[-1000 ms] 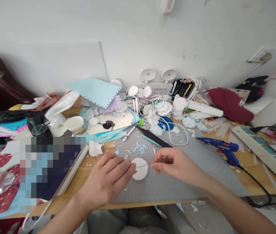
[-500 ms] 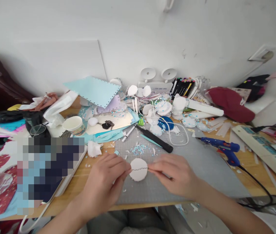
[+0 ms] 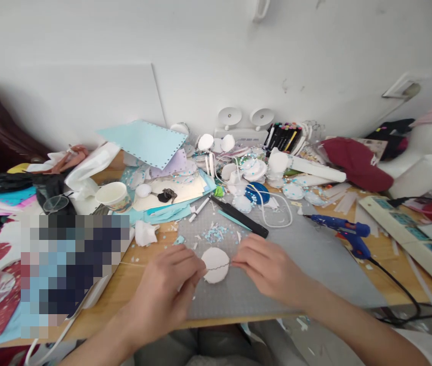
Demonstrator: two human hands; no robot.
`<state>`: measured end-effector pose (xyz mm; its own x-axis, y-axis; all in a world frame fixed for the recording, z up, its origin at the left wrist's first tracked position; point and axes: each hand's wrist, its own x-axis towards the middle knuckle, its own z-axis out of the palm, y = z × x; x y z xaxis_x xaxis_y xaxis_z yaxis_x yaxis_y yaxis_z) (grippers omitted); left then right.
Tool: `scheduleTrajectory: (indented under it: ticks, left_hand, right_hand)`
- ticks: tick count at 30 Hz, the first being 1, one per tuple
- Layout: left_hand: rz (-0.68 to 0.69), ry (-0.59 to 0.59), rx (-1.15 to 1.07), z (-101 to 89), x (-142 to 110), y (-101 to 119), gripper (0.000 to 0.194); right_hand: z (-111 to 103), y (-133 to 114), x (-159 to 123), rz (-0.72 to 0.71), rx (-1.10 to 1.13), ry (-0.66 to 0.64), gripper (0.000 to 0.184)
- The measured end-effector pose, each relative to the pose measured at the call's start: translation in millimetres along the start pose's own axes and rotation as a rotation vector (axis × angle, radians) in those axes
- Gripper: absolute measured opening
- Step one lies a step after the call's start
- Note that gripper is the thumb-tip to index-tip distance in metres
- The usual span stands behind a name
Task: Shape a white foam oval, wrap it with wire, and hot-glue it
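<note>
A round white disc [image 3: 215, 276] lies over the grey cutting mat near the table's front edge. Across it runs a thin dark wavy strand [image 3: 219, 267], stretched between my two hands and slightly higher at its right end. My left hand [image 3: 172, 282] is closed in a pinch at the disc's left edge, on the strand's left end. The strand's right end is pinched in my right hand [image 3: 269, 267], just off the disc's right edge. Whether the strand touches the disc, I cannot tell. Small blue and white scraps [image 3: 216, 234] lie behind the disc.
A black-handled tool [image 3: 242, 218] lies behind the hands. To the right are a blue glue gun [image 3: 340, 226] with its cord and a power strip [image 3: 402, 234]. A paper cup [image 3: 113, 197] stands left. White decorated pieces [image 3: 254, 166] and markers [image 3: 282, 137] crowd the back.
My right hand's fingers have drawn closer together around the strand's end. The strand now slants a little more across the disc. The whole view has shifted slightly.
</note>
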<state>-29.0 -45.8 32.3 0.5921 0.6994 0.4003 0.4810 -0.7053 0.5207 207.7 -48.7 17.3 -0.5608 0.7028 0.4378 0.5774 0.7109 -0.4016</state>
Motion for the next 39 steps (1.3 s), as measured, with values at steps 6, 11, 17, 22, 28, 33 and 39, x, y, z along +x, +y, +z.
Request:
scheduleTrajectory:
  ticks: [6,11,17,22,28,33,39]
  left_hand:
    - [-0.229,-0.089,-0.178,-6.1,6,2,0.018]
    - [-0.058,-0.055,-0.023,-7.0,3,-4,0.014]
    - [0.068,-0.061,0.091,-5.4,-4,-13,0.016]
    - [0.264,0.000,0.273,-7.2,-7,-20,0.023]
    - [0.327,0.051,0.299,-8.3,-6,-22,0.019]
    - [0.150,0.061,0.171,-4.8,-3,-11,0.011]
    - [-0.369,-0.077,-0.180,-10.6,9,-1,0.019]
  right_hand:
    - [0,-1,0,-0.139,-0.147,0.105,0.012]
    - [-12,-3,9,0.192,0.224,-0.103,0.007]
    - [-17,0,10,0.426,0.427,-0.308,0.014]
    - [-16,3,13,0.625,0.670,-0.398,0.014]
    - [-18,2,17,0.794,0.935,-0.487,0.020]
    - [-17,-3,14,0.698,0.686,-0.343,0.014]
    - [-12,-12,5,0.121,0.162,0.075,0.010]
